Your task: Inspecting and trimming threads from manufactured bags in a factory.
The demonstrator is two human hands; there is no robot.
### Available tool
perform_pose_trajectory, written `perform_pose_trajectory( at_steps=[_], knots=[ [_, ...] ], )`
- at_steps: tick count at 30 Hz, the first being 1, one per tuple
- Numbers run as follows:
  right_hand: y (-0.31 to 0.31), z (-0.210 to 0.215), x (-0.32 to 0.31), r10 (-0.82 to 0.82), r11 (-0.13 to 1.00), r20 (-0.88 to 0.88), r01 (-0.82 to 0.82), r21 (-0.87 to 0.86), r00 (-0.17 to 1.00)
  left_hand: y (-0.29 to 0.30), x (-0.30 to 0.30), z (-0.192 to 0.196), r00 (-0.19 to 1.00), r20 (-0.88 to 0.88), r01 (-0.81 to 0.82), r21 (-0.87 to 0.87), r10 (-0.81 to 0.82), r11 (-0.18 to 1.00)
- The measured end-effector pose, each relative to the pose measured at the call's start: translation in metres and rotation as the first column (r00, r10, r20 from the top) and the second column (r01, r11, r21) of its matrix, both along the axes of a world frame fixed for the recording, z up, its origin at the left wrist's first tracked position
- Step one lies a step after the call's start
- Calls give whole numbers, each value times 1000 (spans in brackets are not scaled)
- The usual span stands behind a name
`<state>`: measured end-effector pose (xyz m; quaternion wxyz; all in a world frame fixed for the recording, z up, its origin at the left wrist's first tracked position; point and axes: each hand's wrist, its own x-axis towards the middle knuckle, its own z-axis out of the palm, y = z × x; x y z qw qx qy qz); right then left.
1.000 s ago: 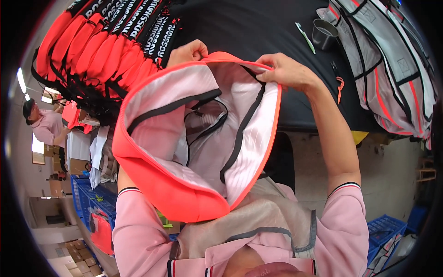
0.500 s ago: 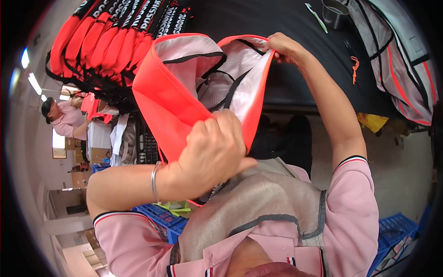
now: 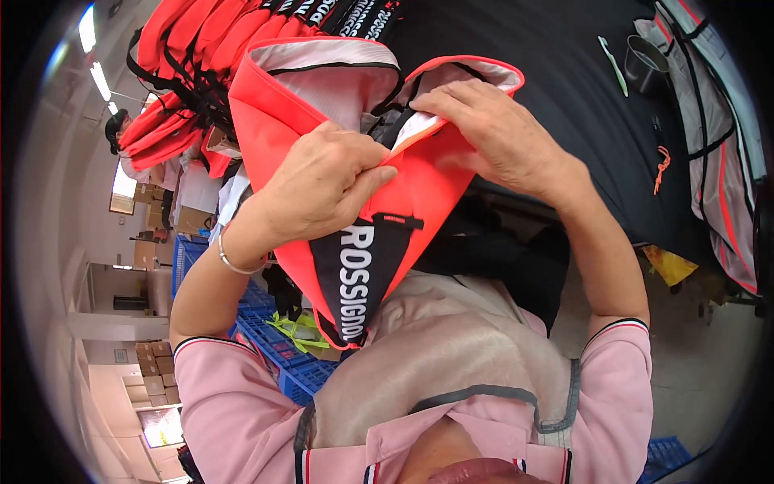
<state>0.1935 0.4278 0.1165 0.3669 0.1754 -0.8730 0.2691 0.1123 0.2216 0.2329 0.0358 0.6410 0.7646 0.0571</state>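
A bright red-orange fabric bag (image 3: 270, 133) with a pale lining hangs between my hands, its mouth gaping toward the far side. A black panel (image 3: 355, 274) with white lettering shows on its near face and tapers to a point by my apron. My left hand (image 3: 326, 181) is closed in a pinch on the near rim of the mouth. On the right part of the same rim, my right hand (image 3: 496, 133) is closed with its fingers folded over the edge. The bag's inside is mostly hidden by folds of lining and a dark strip.
Similar red bags (image 3: 201, 40) with black straps are piled at the far left. On the black-covered table (image 3: 556, 121) lie a slim white-and-green tool (image 3: 613, 66), a metal cup (image 3: 647, 64), an orange cord (image 3: 661, 168) and grey-lined pieces (image 3: 713, 137). Blue crates (image 3: 282, 347) stand lower left; a co-worker (image 3: 145, 165) is behind.
My right hand has come inward and nearer along the rim. My left hand has shifted left and up onto the rim. The bag's lettered panel has come into sight.
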Motion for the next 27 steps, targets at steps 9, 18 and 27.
perform_pose_trajectory(
  at_steps=[9,18,27],
  knots=[
    [-24,27,7,213,974,-81,-205,95,974,-11,41,-7,953,40,-297,307,300,904],
    [-18,28,6,650,711,168,-514,-481,741,-42,37,-16,425,878,-511,32,221,859],
    [-23,27,-26,600,670,174,-372,-643,781,-23,45,-81,-440,884,-472,-79,-157,878]
  ],
)
